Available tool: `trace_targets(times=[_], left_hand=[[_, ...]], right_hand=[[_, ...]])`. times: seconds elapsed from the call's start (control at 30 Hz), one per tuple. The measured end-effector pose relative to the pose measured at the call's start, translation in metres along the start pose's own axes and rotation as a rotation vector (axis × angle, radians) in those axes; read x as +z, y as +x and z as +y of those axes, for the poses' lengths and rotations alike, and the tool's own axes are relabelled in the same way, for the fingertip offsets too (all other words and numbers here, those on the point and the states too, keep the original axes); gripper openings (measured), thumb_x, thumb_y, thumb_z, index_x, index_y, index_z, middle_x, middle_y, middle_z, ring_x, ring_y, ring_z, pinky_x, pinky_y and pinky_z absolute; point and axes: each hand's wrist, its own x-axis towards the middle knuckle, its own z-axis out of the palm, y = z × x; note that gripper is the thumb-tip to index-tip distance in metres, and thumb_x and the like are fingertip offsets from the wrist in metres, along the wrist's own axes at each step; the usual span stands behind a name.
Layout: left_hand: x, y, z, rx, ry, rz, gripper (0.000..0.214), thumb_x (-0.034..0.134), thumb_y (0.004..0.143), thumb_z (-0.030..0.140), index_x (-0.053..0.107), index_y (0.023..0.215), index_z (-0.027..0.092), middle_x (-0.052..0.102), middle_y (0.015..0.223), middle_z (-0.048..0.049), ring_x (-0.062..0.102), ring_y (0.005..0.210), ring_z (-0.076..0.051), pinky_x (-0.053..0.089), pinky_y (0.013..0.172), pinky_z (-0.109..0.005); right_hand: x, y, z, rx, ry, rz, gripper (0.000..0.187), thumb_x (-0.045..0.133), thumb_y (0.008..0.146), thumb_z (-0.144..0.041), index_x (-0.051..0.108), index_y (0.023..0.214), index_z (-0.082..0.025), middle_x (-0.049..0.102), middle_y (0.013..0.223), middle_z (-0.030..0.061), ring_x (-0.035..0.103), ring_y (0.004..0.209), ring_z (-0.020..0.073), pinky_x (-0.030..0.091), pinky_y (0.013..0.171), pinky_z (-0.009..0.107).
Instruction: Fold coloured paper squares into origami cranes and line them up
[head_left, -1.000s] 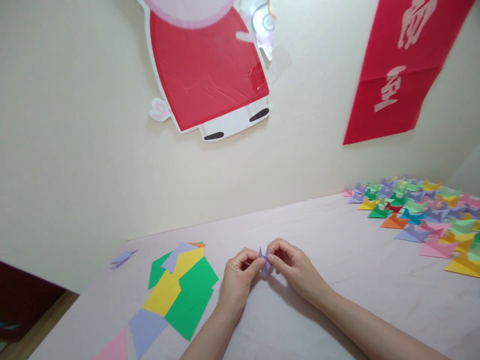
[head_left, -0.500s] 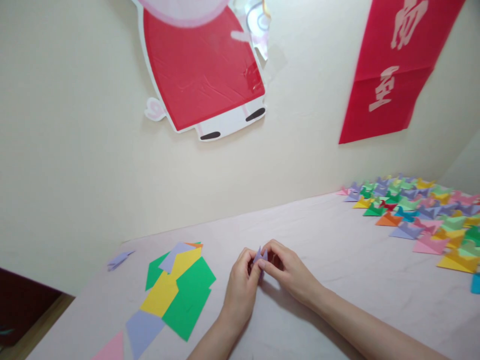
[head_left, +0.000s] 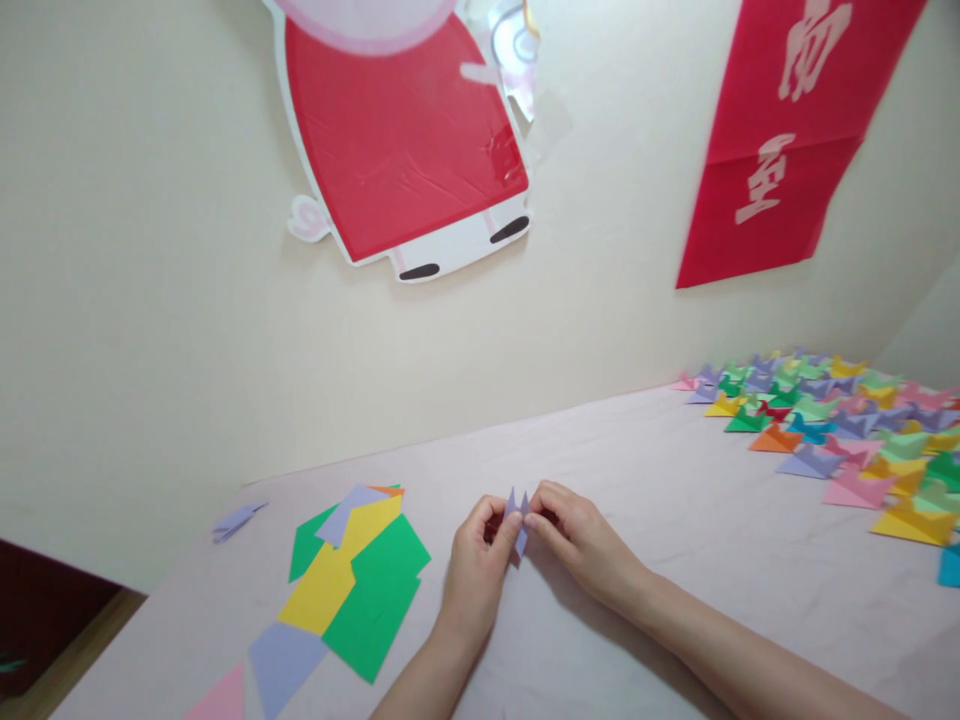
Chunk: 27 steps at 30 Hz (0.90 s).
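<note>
A small purple folded paper (head_left: 520, 538) stands between my two hands, with two narrow points sticking up and a tapered lower end. My left hand (head_left: 484, 548) pinches its left side between thumb and fingers. On the other side, my right hand (head_left: 568, 530) is closed, with thumb and index finger gripping the paper's right edge near the points. The fingers behind the paper are partly hidden. Both hands are just above the pale cloth (head_left: 585, 650) covering the table.
Loose paper sheets lie to the left: green (head_left: 375, 620), yellow (head_left: 319, 590), purple (head_left: 285, 665) and pink (head_left: 223, 695). Another folded purple paper (head_left: 238, 520) rests farther left. Rows of coloured paper cranes (head_left: 855, 430) fill the right back. A wall (head_left: 600, 300) rises behind.
My fingers have drawn slightly apart, so more of the purple folded paper shows. Its two points now stand upright and its lower end is visible.
</note>
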Motion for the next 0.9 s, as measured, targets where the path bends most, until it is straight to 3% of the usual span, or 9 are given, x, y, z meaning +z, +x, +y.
trace_targets(times=[0.1, 0.23, 0.47, 0.73, 0.9], left_hand=[[-0.0012, 0.0015, -0.002, 0.014, -0.025, -0.002, 0.028, 0.058, 0.087, 0.044, 0.06, 0.082, 0.017, 0.057, 0.073, -0.0008, 0.05, 0.068, -0.016, 0.039, 0.064, -0.024], [-0.0032, 0.0026, -0.008, 0.002, -0.061, 0.016, 0.028, 0.059, 0.087, 0.044, 0.062, 0.085, 0.016, 0.057, 0.074, -0.0005, 0.049, 0.067, -0.015, 0.039, 0.063, -0.023], [-0.0031, 0.0022, -0.0059, 0.035, -0.097, -0.008, 0.02, 0.062, 0.085, 0.037, 0.065, 0.086, 0.017, 0.063, 0.08, -0.0015, 0.055, 0.078, -0.017, 0.041, 0.073, -0.025], [-0.0014, 0.0032, -0.0046, 0.033, -0.169, -0.004, 0.012, 0.062, 0.084, 0.029, 0.06, 0.084, 0.018, 0.061, 0.079, 0.0005, 0.055, 0.078, -0.016, 0.042, 0.072, -0.024], [-0.0011, 0.0028, -0.0054, 0.033, -0.155, -0.006, 0.011, 0.062, 0.084, 0.029, 0.06, 0.083, 0.018, 0.061, 0.079, 0.0005, 0.055, 0.078, -0.016, 0.042, 0.073, -0.025]], right_hand=[[-0.0018, 0.0001, -0.0002, 0.009, 0.009, -0.008, 0.022, 0.053, 0.089, -0.024, 0.051, 0.068, -0.021, 0.053, 0.07, -0.0006, 0.051, 0.07, 0.0163, 0.038, 0.065, 0.028], [-0.0022, -0.0007, 0.0019, 0.007, 0.048, 0.02, 0.002, 0.058, 0.084, -0.021, 0.056, 0.083, -0.021, 0.058, 0.081, 0.0007, 0.052, 0.074, 0.0163, 0.041, 0.067, 0.028], [0.0004, -0.0011, 0.0069, -0.014, 0.065, 0.034, 0.01, 0.058, 0.087, -0.022, 0.055, 0.077, -0.021, 0.056, 0.078, -0.0001, 0.053, 0.076, 0.0165, 0.041, 0.07, 0.028], [-0.0009, -0.0032, 0.006, -0.074, 0.041, 0.073, 0.004, 0.056, 0.09, -0.024, 0.056, 0.086, -0.022, 0.057, 0.082, 0.0013, 0.053, 0.079, 0.0175, 0.041, 0.073, 0.029], [-0.0023, -0.0021, 0.0042, -0.072, 0.046, 0.08, 0.009, 0.057, 0.088, -0.022, 0.056, 0.08, -0.022, 0.056, 0.078, 0.0009, 0.052, 0.076, 0.0174, 0.04, 0.07, 0.028]])
